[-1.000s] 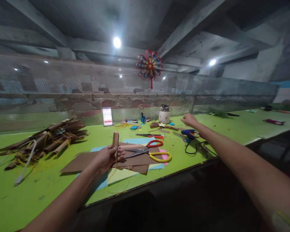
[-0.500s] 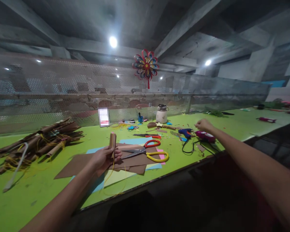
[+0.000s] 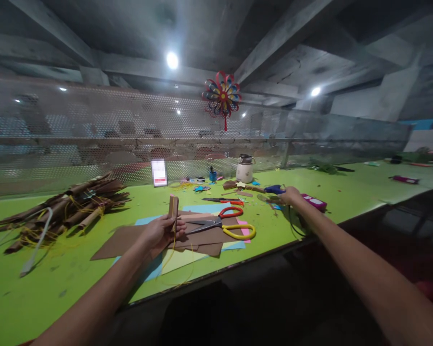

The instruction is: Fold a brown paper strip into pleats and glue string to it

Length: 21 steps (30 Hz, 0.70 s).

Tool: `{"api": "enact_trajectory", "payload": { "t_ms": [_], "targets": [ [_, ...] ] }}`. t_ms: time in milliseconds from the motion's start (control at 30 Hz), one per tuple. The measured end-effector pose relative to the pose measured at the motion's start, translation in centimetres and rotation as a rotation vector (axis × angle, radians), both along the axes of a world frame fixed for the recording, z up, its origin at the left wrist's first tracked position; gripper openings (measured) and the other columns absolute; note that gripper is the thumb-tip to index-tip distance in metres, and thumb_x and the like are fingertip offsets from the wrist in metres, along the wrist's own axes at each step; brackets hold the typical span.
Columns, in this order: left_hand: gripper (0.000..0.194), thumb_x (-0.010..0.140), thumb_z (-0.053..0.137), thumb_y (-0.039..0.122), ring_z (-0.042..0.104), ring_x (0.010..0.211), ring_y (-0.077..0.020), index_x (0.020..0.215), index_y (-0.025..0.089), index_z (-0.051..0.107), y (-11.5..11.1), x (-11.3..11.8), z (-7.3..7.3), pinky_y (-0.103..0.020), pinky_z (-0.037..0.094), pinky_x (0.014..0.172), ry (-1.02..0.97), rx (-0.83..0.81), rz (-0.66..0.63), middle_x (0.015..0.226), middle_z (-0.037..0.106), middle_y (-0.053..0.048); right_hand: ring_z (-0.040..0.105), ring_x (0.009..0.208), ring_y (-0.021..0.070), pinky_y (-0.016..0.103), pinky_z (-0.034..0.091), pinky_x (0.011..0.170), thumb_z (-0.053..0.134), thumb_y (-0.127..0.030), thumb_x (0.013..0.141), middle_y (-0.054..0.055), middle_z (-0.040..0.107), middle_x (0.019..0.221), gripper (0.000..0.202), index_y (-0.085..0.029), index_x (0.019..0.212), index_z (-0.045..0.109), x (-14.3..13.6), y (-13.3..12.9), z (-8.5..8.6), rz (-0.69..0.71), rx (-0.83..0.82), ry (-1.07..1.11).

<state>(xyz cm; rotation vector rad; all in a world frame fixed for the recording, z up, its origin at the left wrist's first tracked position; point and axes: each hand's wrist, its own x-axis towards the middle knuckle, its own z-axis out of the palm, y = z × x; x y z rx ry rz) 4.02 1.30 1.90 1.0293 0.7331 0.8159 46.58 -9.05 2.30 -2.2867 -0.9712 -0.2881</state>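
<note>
My left hand point(image 3: 162, 234) is closed round a folded brown paper piece point(image 3: 173, 207), held upright above the paper pile. Yellow string point(image 3: 174, 235) hangs from it. My right hand point(image 3: 291, 196) is closed on the handle of a blue glue gun point(image 3: 274, 189), whose black cord curves down below the wrist. Large scissors point(image 3: 212, 223) with one red and one yellow handle lie partly open, just right of my left hand. They rest on brown paper sheets point(image 3: 117, 242), with blue, yellow and pink paper showing beneath.
Rolled brown paper pieces point(image 3: 75, 206) with yellow string are heaped at the left, near a white cable point(image 3: 43, 240). Behind stand a phone-like screen point(image 3: 159, 172), a blue bottle point(image 3: 212, 176) and a jug point(image 3: 244, 170). A magenta box point(image 3: 314, 202) sits beside my right wrist.
My right hand has come down and left onto the glue gun and closed on its handle. My left hand still holds the folded paper. The whole view has shifted slightly.
</note>
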Motion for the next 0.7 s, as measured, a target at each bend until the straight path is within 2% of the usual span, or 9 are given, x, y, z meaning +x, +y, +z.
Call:
{"api": "enact_trajectory", "payload": {
  "t_ms": [133,200,267,333,400,467,533,600,700],
  "targets": [
    [0.018,0.083,0.043,0.003,0.063,0.059,-0.015,0.098,0.008,0.051,0.3,0.0,-0.4,-0.023,0.053,0.054,-0.009,0.0,0.006,0.068,0.063,-0.009,0.061,0.066,0.0174,0.027,0.046,0.058,0.04,-0.042,0.09,0.01,0.065,0.077,0.037,-0.012,0.104,0.057,-4.6,-1.1,0.1,0.208,0.211,0.101],
    [0.015,0.084,0.042,0.003,0.063,0.057,-0.0149,0.096,0.008,0.05,0.3,0.1,-0.5,-0.024,0.053,0.054,-0.009,-0.001,0.013,0.068,0.062,-0.009,0.059,0.064,0.0163,0.028,0.047,0.057,0.043,-0.051,0.086,0.008,0.064,0.079,0.041,-0.014,0.101,0.054,-7.7,-1.2,0.6,0.521,0.59,0.284],
    [0.016,0.084,0.042,0.003,0.063,0.057,-0.0149,0.096,0.008,0.05,0.3,0.1,-0.5,-0.025,0.054,0.054,-0.01,-0.01,0.015,0.068,0.063,-0.01,0.055,0.061,0.0145,0.026,0.045,0.057,0.054,-0.054,0.079,0.003,0.06,0.071,0.039,-0.016,0.09,0.056,-10.9,-0.9,1.5,0.7,0.722,0.319],
    [0.017,0.085,0.041,0.002,0.064,0.057,-0.0149,0.097,0.008,0.051,0.2,0.1,-0.3,-0.024,0.054,0.053,-0.004,-0.029,0.026,0.07,0.063,-0.01,0.052,0.06,0.0135,0.025,0.043,0.057,0.055,-0.052,0.079,0.001,0.057,0.068,0.036,-0.016,0.084,0.057,-14.0,-0.3,2.3,0.82,0.664,0.295],
    [0.018,0.086,0.039,0.002,0.065,0.06,-0.0157,0.098,0.008,0.051,0.2,0.2,0.2,-0.024,0.055,0.054,0.0,-0.059,0.06,0.072,0.064,-0.011,0.053,0.06,0.0132,0.025,0.043,0.057,0.053,-0.047,0.082,0.002,0.058,0.069,0.033,-0.015,0.085,0.058,-16.7,0.3,2.6,0.997,0.498,0.309],
    [0.019,0.087,0.036,0.002,0.066,0.064,-0.0167,0.098,0.007,0.051,0.1,0.3,0.7,-0.025,0.056,0.059,-0.031,-0.081,0.115,0.073,0.064,-0.012,0.054,0.059,0.0132,0.026,0.044,0.058,0.049,-0.042,0.086,0.001,0.058,0.068,0.029,-0.015,0.095,0.056,-19.0,1.0,2.1,1.134,0.343,0.337],
    [0.019,0.088,0.035,0.002,0.066,0.065,-0.0166,0.097,0.006,0.051,-0.2,0.3,1.3,-0.027,0.057,0.063,-0.093,-0.075,0.167,0.071,0.063,-0.01,0.056,0.063,0.0145,0.027,0.045,0.061,0.048,-0.035,0.087,0.001,0.06,0.071,0.032,-0.015,0.113,0.05,-20.7,1.5,1.2,1.194,0.23,0.28],
    [0.018,0.088,0.036,0.002,0.066,0.063,-0.0156,0.096,0.006,0.052,-0.4,0.2,1.7,-0.027,0.057,0.064,-0.146,-0.038,0.209,0.069,0.063,-0.009,0.059,0.08,0.0185,0.032,0.045,0.072,0.048,-0.029,0.087,0.007,0.064,0.089,0.041,-0.015,0.125,0.043,-21.7,1.9,0.2,1.211,0.171,0.132],
    [0.018,0.087,0.039,0.002,0.065,0.062,-0.0164,0.095,0.005,0.054,-0.8,-0.2,1.9,-0.027,0.056,0.062,-0.166,0.008,0.257,0.069,0.064,-0.011,0.052,0.108,0.0237,0.036,0.04,0.089,0.046,-0.023,0.087,0.014,0.056,0.121,0.043,-0.016,0.129,0.043,-22.2,2.3,-0.5,1.291,0.12,-0.056]
  ]
}}
